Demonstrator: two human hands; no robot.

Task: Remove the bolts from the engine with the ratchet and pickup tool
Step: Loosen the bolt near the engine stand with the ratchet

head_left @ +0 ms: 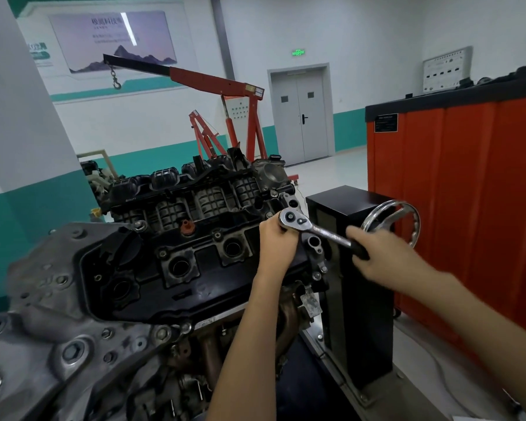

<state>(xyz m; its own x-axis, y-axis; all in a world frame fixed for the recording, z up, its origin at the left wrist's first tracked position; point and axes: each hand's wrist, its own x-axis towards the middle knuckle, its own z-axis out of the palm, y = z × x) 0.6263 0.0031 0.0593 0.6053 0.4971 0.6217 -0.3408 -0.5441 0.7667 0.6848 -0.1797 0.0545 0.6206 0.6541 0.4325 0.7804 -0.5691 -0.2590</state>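
Left to right: 1 white pillar at 9 o'clock, close to the engine's far-left end, tight gap there
1 engine centre-left: grey end cover nearest at 7 o'clock, black valve cover on top
3 plug wells open to view; can't confirm a fourth, the left arm hides that end
Bolt heads scattered over the grey cover, too many partly hidden for a sure count
1 red hoist behind at 12 o'clock, boom reaching toward 10, 1 hook hanging well apart from the engine
1 double door at 1 o'clock, closed, bare floor between it and the engine
1 ratchet at the valve cover's right end, head face up, handle running out toward 4 o'clock
Left hand wrapped round just under the head; what the drive sits on is hidden by it
Right hand clenched round the black grip, blurred
1 chrome handwheel just behind the right hand, near the handle's end
1 black stand post below it
1 orange cabinet at 3 o'clock, narrow floor strip between it and the post
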